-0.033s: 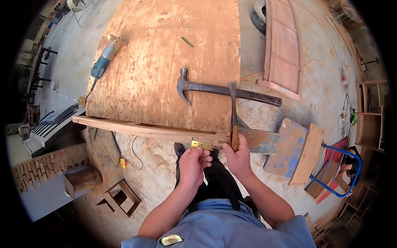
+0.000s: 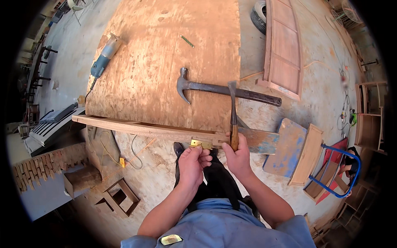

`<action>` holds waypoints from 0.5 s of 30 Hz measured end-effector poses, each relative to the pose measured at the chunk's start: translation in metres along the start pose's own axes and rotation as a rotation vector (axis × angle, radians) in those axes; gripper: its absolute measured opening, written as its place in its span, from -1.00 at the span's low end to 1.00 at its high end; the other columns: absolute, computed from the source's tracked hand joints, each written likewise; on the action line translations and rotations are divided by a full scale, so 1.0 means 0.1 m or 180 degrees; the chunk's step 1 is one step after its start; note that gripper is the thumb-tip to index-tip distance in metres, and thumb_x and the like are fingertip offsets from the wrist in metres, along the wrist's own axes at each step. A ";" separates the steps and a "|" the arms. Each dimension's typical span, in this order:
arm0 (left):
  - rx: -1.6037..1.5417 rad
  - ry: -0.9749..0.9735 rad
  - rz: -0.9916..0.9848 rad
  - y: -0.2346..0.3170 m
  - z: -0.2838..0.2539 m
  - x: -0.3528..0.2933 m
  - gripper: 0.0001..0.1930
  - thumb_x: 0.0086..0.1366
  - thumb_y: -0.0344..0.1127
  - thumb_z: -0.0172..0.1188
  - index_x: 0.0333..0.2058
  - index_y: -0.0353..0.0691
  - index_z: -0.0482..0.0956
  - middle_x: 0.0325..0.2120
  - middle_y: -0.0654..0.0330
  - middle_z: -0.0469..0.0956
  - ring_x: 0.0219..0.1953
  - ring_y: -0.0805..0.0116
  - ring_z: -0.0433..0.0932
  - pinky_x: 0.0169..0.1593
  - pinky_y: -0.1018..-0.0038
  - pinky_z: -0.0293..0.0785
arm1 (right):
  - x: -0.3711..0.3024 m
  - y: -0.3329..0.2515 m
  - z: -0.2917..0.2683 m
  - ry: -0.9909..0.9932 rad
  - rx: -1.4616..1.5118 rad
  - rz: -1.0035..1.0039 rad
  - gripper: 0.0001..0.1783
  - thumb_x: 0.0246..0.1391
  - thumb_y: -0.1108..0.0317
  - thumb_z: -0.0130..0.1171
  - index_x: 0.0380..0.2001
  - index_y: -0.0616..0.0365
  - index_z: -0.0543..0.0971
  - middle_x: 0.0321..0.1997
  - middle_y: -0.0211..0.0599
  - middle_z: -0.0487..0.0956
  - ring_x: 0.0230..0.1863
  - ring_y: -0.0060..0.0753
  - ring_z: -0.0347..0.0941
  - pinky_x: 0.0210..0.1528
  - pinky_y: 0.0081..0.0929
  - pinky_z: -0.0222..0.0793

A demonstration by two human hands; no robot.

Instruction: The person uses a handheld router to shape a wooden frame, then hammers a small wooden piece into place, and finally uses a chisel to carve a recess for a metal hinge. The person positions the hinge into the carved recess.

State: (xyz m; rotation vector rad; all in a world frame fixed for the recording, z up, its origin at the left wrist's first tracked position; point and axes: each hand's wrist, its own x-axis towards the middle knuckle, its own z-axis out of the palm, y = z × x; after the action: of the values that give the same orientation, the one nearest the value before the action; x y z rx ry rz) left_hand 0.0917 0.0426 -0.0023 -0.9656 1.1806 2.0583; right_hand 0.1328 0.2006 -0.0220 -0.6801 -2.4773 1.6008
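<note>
Both forearms come up from the lower edge and meet at the near edge of the wooden frame (image 2: 144,129). The right hand (image 2: 237,159) is fisted around the wooden handle of one chisel (image 2: 233,115), fingers wrapped tight — the tool's long axis runs almost straight away from the person, its flared blade pointing out over the plywood sheet (image 2: 165,62). The left hand (image 2: 191,164) sits just beside it, fingers curled, the fingertips pinching or pressing one small brass hinge (image 2: 201,144) set against the frame's edge (whether it is gripped or only steadied I cannot tell). One claw hammer (image 2: 219,89) lies on the sheet crosswise, head to the left, handle passing under the chisel blade. One angle grinder (image 2: 103,58) rests at the sheet's far-left edge — well apart.
</note>
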 end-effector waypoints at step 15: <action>0.1063 0.0190 0.0106 0.03 0.14 0.01 -0.72 0.43 -0.15 0.12 -0.33 -0.26 0.57 -0.49 0.13 0.67 -0.55 0.38 0.62 -0.46 0.50 0.48 | 0.00 0.07 0.00 -0.0136 0.0111 -0.0004 -0.64 0.24 0.44 0.20 0.08 0.22 0.45 -0.09 -0.33 0.54 -0.15 -0.54 0.45 -0.05 -0.50 0.42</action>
State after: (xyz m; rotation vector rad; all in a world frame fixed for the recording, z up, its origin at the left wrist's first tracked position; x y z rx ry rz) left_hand 0.0846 0.0537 0.0031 -0.8534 1.5213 1.7894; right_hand 0.1347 0.2036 -0.0282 -0.6461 -2.4723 1.6713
